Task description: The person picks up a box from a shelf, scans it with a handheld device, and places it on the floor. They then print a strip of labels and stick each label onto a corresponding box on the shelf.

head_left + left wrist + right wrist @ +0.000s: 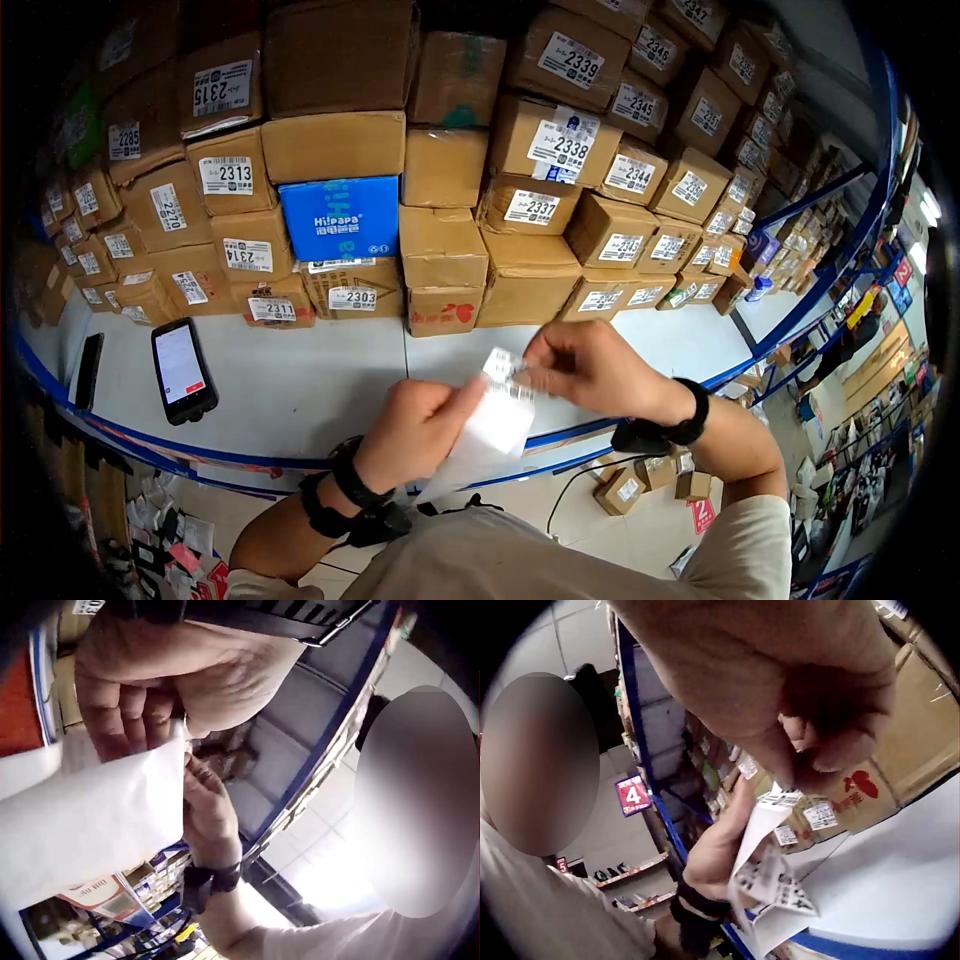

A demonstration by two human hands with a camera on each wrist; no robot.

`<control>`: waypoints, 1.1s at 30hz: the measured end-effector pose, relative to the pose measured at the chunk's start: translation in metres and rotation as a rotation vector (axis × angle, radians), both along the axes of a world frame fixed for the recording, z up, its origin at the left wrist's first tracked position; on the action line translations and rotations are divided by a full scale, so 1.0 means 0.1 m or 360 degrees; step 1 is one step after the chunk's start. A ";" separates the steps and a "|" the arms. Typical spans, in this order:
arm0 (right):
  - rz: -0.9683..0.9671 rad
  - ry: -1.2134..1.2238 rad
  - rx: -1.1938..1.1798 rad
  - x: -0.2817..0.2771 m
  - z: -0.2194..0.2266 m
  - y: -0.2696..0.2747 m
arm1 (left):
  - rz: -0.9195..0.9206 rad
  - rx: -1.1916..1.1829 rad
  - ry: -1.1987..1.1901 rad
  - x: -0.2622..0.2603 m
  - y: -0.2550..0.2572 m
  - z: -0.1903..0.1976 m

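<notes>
A strip of white printed labels hangs between the two hands over the front edge of the table. The left hand grips it from the left, thumb on top; in the left wrist view that hand's fingers curl behind the white sheet. From the right, the right hand pinches the strip's upper end between thumb and fingers. The right wrist view shows the right hand above the printed end of the strip, its fingertips on that end, with the left hand beyond.
Stacked brown cartons with number labels line the back of the white table, with a blue box among them. A lit phone and a dark device lie at the left. Small cartons are on the floor.
</notes>
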State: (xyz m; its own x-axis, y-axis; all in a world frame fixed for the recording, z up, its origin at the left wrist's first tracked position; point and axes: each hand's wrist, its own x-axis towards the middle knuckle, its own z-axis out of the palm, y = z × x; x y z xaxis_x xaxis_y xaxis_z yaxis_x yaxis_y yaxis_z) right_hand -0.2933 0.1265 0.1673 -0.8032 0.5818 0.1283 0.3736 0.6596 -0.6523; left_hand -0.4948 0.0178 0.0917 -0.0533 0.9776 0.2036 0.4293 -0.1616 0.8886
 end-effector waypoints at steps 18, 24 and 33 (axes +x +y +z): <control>0.0356 0.0090 -0.0010 -0.05 0.43 -0.04 | -0.0452 -0.0151 -0.1122 -0.12 0.06 0.44; 0.0166 0.0858 0.0598 -0.22 0.77 -0.07 | -0.0071 0.0676 -0.0292 -0.08 0.25 1.12; -0.0227 0.1287 0.1441 -0.94 2.44 0.97 | 0.0048 0.0521 -0.0510 -0.59 0.53 1.91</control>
